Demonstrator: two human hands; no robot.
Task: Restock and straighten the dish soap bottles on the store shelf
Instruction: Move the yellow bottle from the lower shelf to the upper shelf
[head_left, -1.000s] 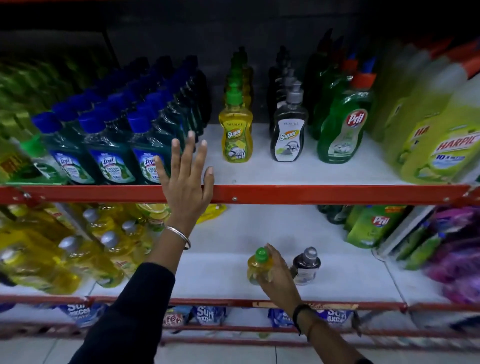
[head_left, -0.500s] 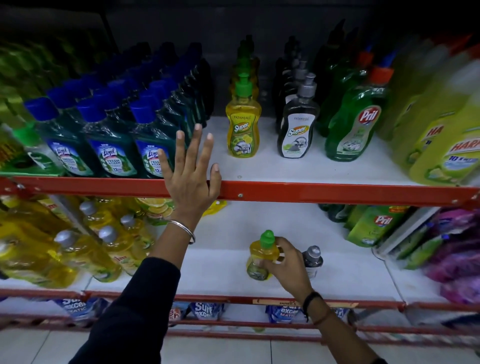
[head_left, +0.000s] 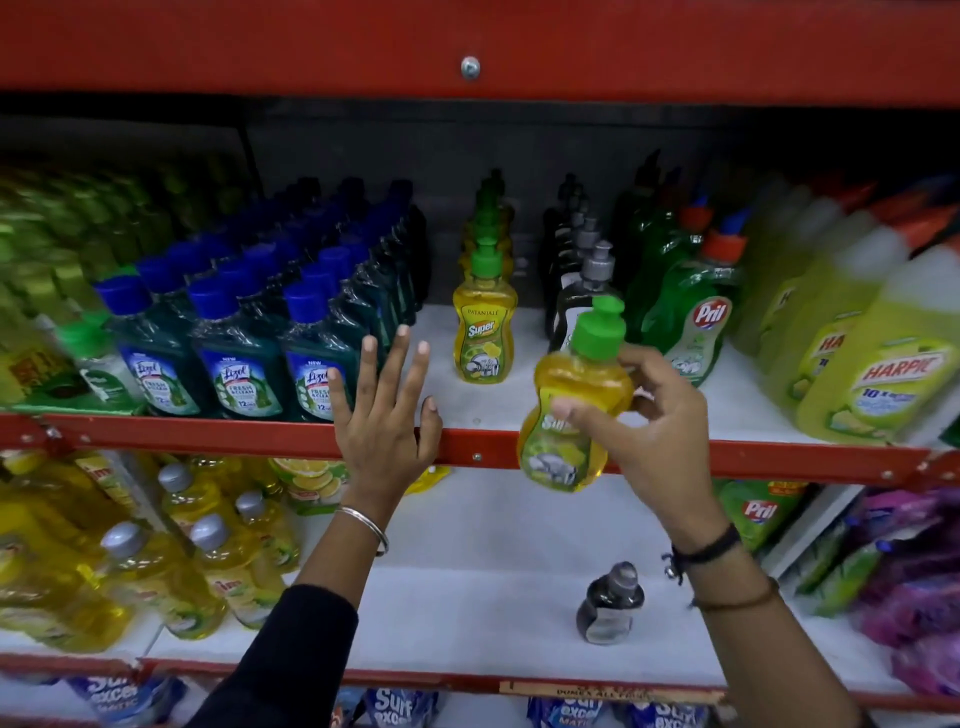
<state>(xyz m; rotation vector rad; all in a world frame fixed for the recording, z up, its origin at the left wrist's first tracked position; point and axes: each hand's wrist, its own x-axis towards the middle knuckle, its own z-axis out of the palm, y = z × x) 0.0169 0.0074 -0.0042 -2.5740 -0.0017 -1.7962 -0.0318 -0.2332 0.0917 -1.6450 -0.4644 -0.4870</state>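
My right hand (head_left: 641, 423) grips a yellow dish soap bottle with a green cap (head_left: 571, 400), held tilted in front of the red shelf rail (head_left: 260, 439). My left hand (head_left: 387, 415) is open, fingers spread, resting on that rail beside the blue-capped Lizol bottles (head_left: 236, 358). On the upper shelf a row of matching yellow bottles (head_left: 484, 332) stands behind one another, with a row of dark bottles with grey caps (head_left: 589, 270) to its right, partly hidden by the held bottle. One dark bottle with a grey cap (head_left: 610, 605) stands alone on the lower shelf (head_left: 467, 597).
Green Pril bottles (head_left: 691, 312) and yellow-green Harpic bottles (head_left: 862, 374) fill the upper shelf's right. Yellow bottles with grey caps (head_left: 171, 561) crowd the lower left. Pril pouches (head_left: 756, 514) and purple packs (head_left: 914, 582) lie lower right. A red shelf beam (head_left: 467, 47) hangs overhead.
My right hand has lifted the yellow bottle from the lower shelf up to the upper shelf's rail. The dark bottle stays on the lower shelf. The view has moved up and closer.
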